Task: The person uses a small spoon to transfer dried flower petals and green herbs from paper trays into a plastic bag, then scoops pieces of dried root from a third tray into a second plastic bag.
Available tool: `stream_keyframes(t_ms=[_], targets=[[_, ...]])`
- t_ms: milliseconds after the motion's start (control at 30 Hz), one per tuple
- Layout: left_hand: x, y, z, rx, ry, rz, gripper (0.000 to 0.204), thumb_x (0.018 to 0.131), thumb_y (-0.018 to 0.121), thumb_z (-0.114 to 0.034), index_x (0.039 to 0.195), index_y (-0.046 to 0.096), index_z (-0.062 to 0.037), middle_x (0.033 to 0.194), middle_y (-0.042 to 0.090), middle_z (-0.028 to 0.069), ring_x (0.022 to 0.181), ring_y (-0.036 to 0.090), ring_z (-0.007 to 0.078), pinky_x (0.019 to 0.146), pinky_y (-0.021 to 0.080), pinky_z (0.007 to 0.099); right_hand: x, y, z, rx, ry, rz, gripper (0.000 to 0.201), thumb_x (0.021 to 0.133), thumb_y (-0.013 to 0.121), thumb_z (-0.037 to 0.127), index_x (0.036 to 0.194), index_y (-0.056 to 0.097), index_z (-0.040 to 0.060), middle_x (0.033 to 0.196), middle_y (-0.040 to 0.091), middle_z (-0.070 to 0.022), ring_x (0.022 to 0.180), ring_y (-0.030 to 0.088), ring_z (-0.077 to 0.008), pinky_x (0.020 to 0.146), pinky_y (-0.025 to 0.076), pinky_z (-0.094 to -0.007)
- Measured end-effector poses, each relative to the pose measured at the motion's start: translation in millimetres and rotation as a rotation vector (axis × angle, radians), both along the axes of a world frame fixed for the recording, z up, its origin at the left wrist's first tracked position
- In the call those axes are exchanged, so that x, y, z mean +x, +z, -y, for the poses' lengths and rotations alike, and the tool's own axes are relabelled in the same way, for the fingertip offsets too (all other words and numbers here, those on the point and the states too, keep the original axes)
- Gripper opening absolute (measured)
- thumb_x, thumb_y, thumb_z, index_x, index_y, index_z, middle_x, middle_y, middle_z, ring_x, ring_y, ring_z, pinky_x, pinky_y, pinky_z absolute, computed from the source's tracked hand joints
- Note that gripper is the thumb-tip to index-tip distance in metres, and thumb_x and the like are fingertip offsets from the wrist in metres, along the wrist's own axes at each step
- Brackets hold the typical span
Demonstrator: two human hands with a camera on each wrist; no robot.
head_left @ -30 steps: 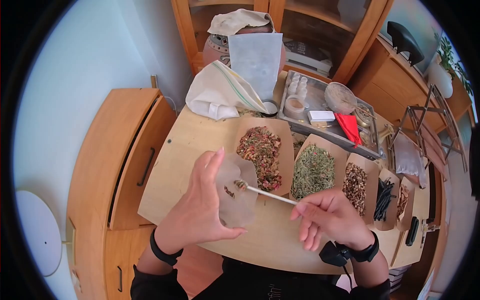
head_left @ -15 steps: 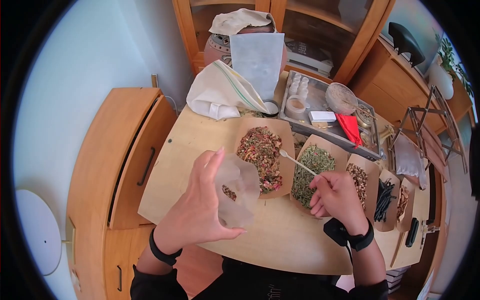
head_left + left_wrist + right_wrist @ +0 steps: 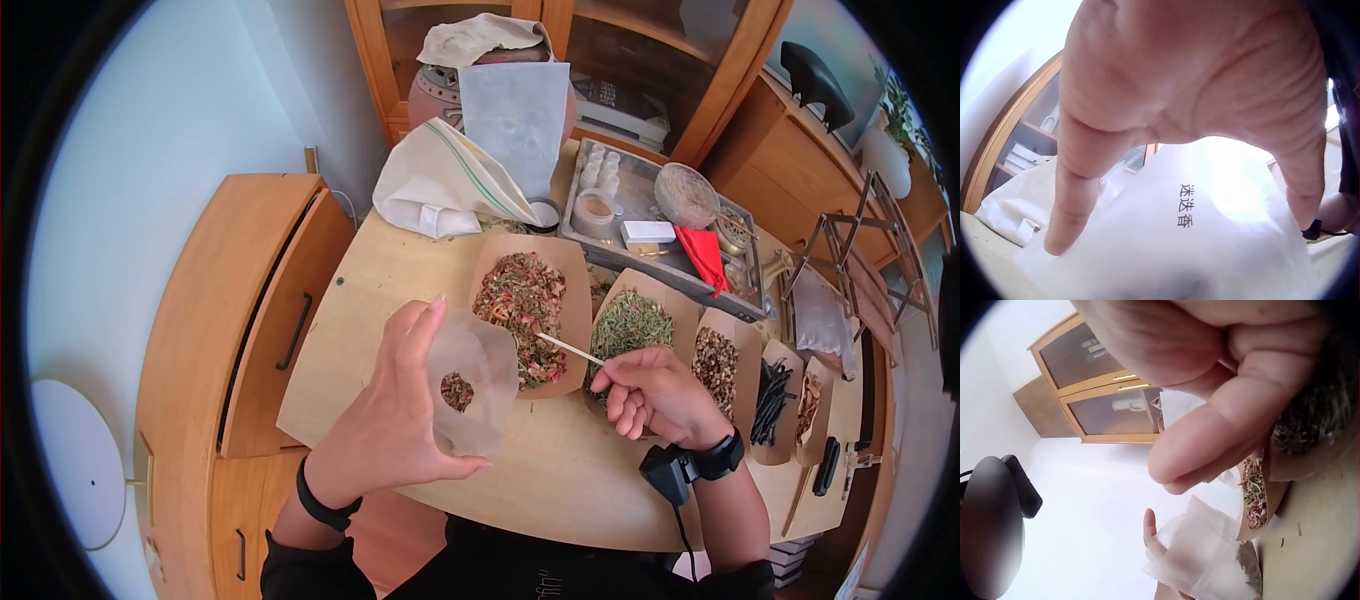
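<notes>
In the head view my left hand (image 3: 385, 420) grips a translucent bag (image 3: 485, 375) between spread thumb and fingers, its mouth held wide. A small heap of dried herb mix (image 3: 457, 392) lies inside. Dark printed characters mark the bag (image 3: 1135, 250) in the left wrist view. My right hand (image 3: 665, 395) pinches the thin handle of a small pale spoon (image 3: 572, 347). Its tip points left into a paper tray (image 3: 574, 290) of dried petals and leaves, the bowl end hidden in the mix. Behind the right fingers stands a tray of green herb (image 3: 630, 320).
Further right are paper trays of brown chopped pieces (image 3: 714, 362), dark sticks (image 3: 770, 405) and pale shavings (image 3: 806, 405). At the back stand a cloth bag (image 3: 435, 175) and a grey tray (image 3: 660, 262) with jars and a red pouch (image 3: 703, 260). Left is a wooden cabinet (image 3: 180, 330).
The spoon emptied herb mix into the bag, then came out and moved right; its tip is now down in the petal tray. The heap inside the bag looks larger. The left hand stays in place.
</notes>
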State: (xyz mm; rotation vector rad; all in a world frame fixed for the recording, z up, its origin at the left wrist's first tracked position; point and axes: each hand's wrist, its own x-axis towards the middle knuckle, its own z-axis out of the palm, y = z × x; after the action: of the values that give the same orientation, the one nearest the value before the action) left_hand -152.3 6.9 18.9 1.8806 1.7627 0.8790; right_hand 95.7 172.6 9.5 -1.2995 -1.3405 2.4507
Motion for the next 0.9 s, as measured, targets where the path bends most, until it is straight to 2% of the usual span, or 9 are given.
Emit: stream_keyframes(t_ms=[133,367,567,633,700,767,800,900], targets=[[-2,-2,0,0.001,-0.008,0.055,0.139,0.047,0.094,-0.028,0.146,-0.001,-0.0074,0.146,0.016,0.0184,0.138,0.022,0.0340,0.107,0.033,0.0565,6,3,0,-0.038,-0.014,-0.034,0.026,0.098,0.047,0.015,0.095,0.061,-0.0063,0.065,0.065,-0.0106,0.049,0.064,-0.0164,0.041,0.053,-0.0240],[-1,-2,0,0.010,-0.009,0.031,0.139,0.047,0.094,-0.029,0.146,-0.001,-0.0062,0.145,0.016,0.0201,0.138,0.022,0.0340,0.107,0.034,0.0563,25,32,12,-0.042,-0.061,-0.128,0.028,0.099,0.045,0.014,0.093,0.062,-0.0080,0.063,0.065,-0.0121,0.047,0.064,-0.0174,0.039,0.052,-0.0239],[0,0,-3,0.007,-0.008,0.007,0.139,0.048,0.094,-0.030,0.145,-0.002,-0.0048,0.146,0.015,0.0210,0.138,0.022,0.0349,0.107,0.033,0.0560,12,69,36,0.033,0.054,-0.077,0.027,0.100,0.046,0.014,0.095,0.062,-0.0066,0.062,0.063,-0.0116,0.048,0.064,-0.0166,0.041,0.053,-0.0242],[1,1,-3,-0.019,0.002,-0.002,0.139,0.048,0.094,-0.030,0.145,-0.003,-0.0036,0.146,0.014,0.0212,0.138,0.022,0.0349,0.108,0.033,0.0556,1,75,48,0.194,0.122,0.039,0.025,0.100,0.045,0.011,0.094,0.061,-0.0067,0.063,0.063,-0.0103,0.050,0.064,-0.0151,0.044,0.053,-0.0242],[1,1,-2,-0.011,0.003,-0.012,0.139,0.048,0.094,-0.030,0.145,-0.003,-0.0031,0.146,0.013,0.0215,0.139,0.022,0.0350,0.107,0.033,0.0556,0,79,54,0.210,0.133,0.047,0.024,0.099,0.045,0.010,0.093,0.060,-0.0071,0.065,0.063,-0.0098,0.053,0.065,-0.0141,0.046,0.053,-0.0244],[0,1,-1,-0.004,0.009,-0.021,0.139,0.049,0.094,-0.030,0.145,-0.003,-0.0025,0.147,0.013,0.0219,0.139,0.022,0.0351,0.107,0.034,0.0556,2,83,55,0.386,0.064,0.094,0.022,0.098,0.044,0.008,0.092,0.060,-0.0071,0.064,0.063,-0.0101,0.052,0.064,-0.0148,0.045,0.053,-0.0245],[-1,2,0,-0.002,0.018,-0.023,0.139,0.048,0.094,-0.029,0.145,-0.003,-0.0024,0.146,0.013,0.0222,0.139,0.022,0.0354,0.107,0.034,0.0544,5,78,52,0.431,-0.011,0.113,0.021,0.096,0.044,0.005,0.090,0.060,-0.0078,0.063,0.062,-0.0105,0.051,0.064,-0.0155,0.045,0.053,-0.0249],[-3,2,1,0.009,0.021,-0.018,0.140,0.048,0.094,-0.029,0.146,-0.003,-0.0023,0.146,0.015,0.0228,0.138,0.024,0.0362,0.107,0.035,0.0516,5,58,35,0.504,-0.053,0.242,0.022,0.095,0.043,0.004,0.088,0.060,-0.0086,0.061,0.061,-0.0110,0.050,0.064,-0.0158,0.044,0.053,-0.0255]])
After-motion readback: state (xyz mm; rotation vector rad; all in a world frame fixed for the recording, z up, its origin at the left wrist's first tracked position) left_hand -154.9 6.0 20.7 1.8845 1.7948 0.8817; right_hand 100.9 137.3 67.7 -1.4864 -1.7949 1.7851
